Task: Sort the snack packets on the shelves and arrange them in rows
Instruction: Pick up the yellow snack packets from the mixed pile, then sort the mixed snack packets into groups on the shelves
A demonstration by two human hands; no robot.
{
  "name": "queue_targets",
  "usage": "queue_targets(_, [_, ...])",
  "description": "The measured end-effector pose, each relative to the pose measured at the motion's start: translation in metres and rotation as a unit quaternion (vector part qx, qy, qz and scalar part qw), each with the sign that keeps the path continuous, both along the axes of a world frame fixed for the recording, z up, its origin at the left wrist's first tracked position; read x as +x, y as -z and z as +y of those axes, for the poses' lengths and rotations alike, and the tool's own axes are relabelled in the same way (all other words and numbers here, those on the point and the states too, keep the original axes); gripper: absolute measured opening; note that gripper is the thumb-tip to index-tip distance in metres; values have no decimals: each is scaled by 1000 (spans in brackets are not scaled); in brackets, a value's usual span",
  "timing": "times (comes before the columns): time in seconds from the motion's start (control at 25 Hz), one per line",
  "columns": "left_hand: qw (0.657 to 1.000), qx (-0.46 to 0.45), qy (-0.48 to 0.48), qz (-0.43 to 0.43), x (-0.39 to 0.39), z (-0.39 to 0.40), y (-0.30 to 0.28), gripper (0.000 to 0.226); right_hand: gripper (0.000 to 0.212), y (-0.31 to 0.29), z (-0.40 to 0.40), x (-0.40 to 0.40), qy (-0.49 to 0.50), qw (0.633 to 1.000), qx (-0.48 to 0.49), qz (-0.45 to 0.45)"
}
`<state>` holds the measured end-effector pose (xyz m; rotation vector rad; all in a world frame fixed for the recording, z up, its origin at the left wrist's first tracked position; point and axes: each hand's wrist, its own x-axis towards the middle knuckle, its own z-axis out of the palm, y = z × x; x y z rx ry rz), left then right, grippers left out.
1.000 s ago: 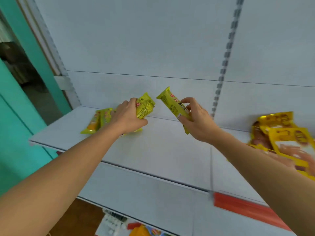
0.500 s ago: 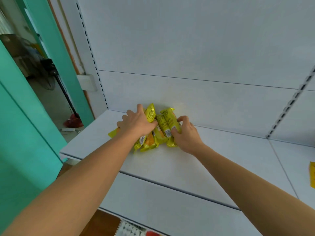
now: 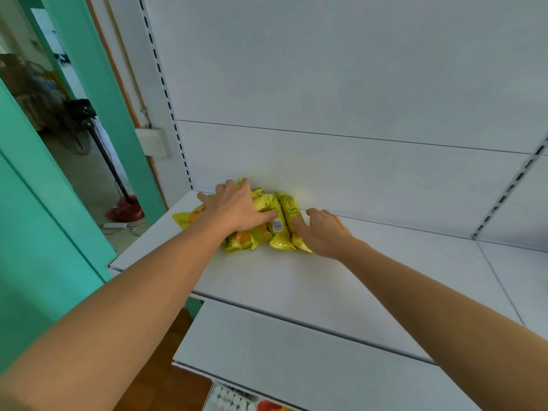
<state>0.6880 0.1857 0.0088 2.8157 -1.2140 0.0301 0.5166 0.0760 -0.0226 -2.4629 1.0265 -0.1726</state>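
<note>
Left hand (image 3: 237, 207) flat, fingers spread, pressing the yellow plastic snack packets (image 3: 277, 221) (bunched) on white metal shelf (image 3: 296, 280). Right hand (image 3: 324, 232) at their 3 o'clock, fingers relaxed, touching the outermost packet

A barcode label (image 3: 277, 225) shows on one yellow packet (image 3: 278, 232); print illegible.

A white metal shelf (image 3: 296, 280) carries a cluster of yellow snack packets (image 3: 277, 223) lying side by side near its back panel, one packet (image 3: 185, 216) jutting left.
</note>
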Motion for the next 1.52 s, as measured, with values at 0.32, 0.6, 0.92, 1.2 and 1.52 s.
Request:
queue_targets(0.32, [995,-8,68,-72,-33,-23,-1,102,56,-22,-39,-86,-47,983,-155,89])
queue_targets(0.6, [981,-42,153,-108,-111,-68,3,96,59,-20,-69,-197,8,982,-168,89])
queue_targets(0.92, [975,-108,154,-114,-167,-25,-9,90,58,-20,-62,-217,-78,976,-196,53])
queue_targets(1.2, [984,-77,152,-58,-260,-40,1,73,53,-32,-79,-321,-40,949,-293,112])
queue_targets(1.52, [926,-92,366,3,-484,-182,3,76,54,-29,-123,-570,155,935,-290,131])
